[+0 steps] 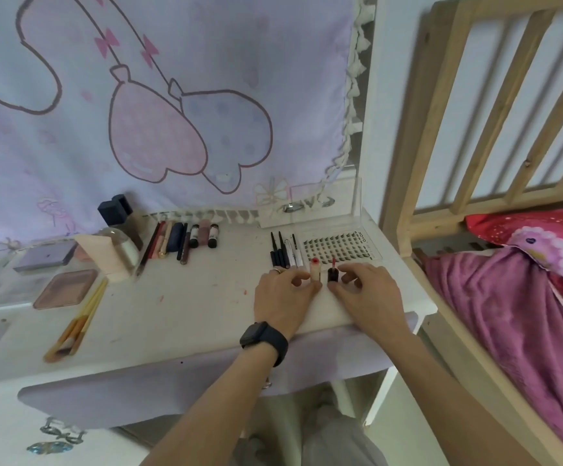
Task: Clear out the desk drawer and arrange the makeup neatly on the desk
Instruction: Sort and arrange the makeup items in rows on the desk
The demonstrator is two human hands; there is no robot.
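Head view: two open lipsticks standing on the tabletop [189, 307], one held in each hand.
The left hand [285, 297] fingers are pinching the beige lipstick [315, 271] low down. The right hand [365, 292] fingers are grasping the dark lipstick [332, 274]. The two tubes are standing upright just beside each other. Black pencils [281, 250] and a lash tray [338, 245] are lying just beyond the fingers, and brushes [78, 322] well left of them.

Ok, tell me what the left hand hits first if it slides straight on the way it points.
Probably the row of black pencils, whose near ends lie just beyond the knuckles of the left hand; the cream lipstick it holds would go along. Depth is unclear.
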